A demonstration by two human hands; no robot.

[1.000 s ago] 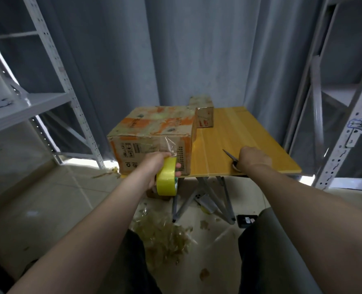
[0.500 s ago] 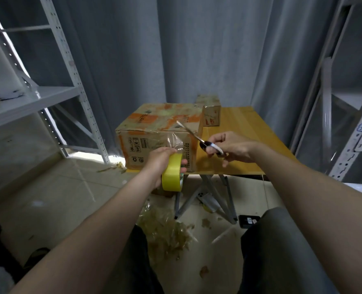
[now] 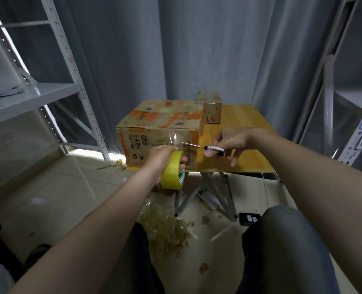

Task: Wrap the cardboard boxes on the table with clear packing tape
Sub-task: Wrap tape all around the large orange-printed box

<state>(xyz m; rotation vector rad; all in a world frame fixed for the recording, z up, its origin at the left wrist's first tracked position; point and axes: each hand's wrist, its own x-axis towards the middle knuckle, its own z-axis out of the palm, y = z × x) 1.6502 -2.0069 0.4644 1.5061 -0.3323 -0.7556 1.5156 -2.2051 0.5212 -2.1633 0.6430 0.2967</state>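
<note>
The step in hand looks like cutting. The left hand (image 3: 161, 158) grips the yellow tape roll (image 3: 171, 172) just off the near face of the large cardboard box (image 3: 154, 132), with a clear strip (image 3: 172, 138) stretched between them. The right hand (image 3: 229, 143) pinches the scissors (image 3: 199, 146), tip at that strip. Next, the blades must close across the taut tape, clear of the left knuckles. A small box (image 3: 212, 112) stands at the far side of the desk (image 3: 246, 132); tape scraps (image 3: 167, 228) litter the floor.

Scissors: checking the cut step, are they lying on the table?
No, the right hand holds the scissors up beside the large box.
</note>
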